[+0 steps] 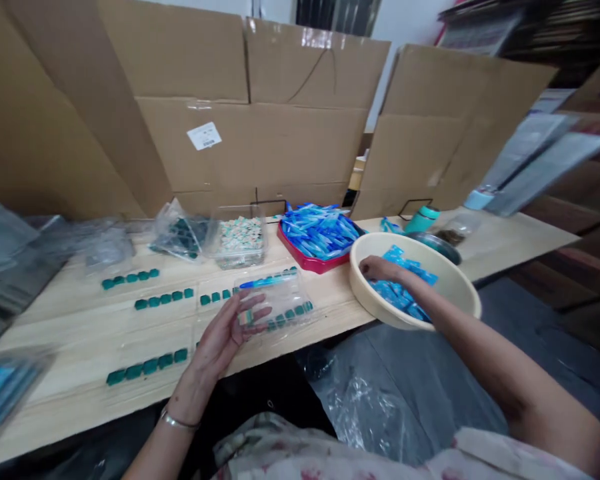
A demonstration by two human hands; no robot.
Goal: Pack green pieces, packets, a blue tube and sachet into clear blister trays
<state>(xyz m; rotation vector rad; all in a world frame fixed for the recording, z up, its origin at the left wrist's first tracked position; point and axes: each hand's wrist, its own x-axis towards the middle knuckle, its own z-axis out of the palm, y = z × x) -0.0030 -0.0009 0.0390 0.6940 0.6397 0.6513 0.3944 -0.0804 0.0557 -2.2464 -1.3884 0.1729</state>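
My left hand point(237, 321) is open, its fingers stretched and spread at the left end of a clear plastic tray point(285, 293). In the tray lies a blue pen-like stick point(257, 283) near the far side. A small pale-and-green block point(246, 318) shows between my left fingers; whether they touch it I cannot tell. My right hand point(380, 268) reaches into a cream basin point(460, 303), fingers curled down at its left inner side. Blue packets point(397, 293) fill part of the basin. What my right fingers hold, if anything, is hidden.
Rows of dark green pieces point(150, 365) lie on the wooden table point(80, 327). Behind stand a red tray point(305, 260) of blue sticks point(320, 230) and a clear box point(240, 257) of small pale pieces. Cardboard panels point(280, 140) line the back. A teal bottle point(423, 219) lies at right.
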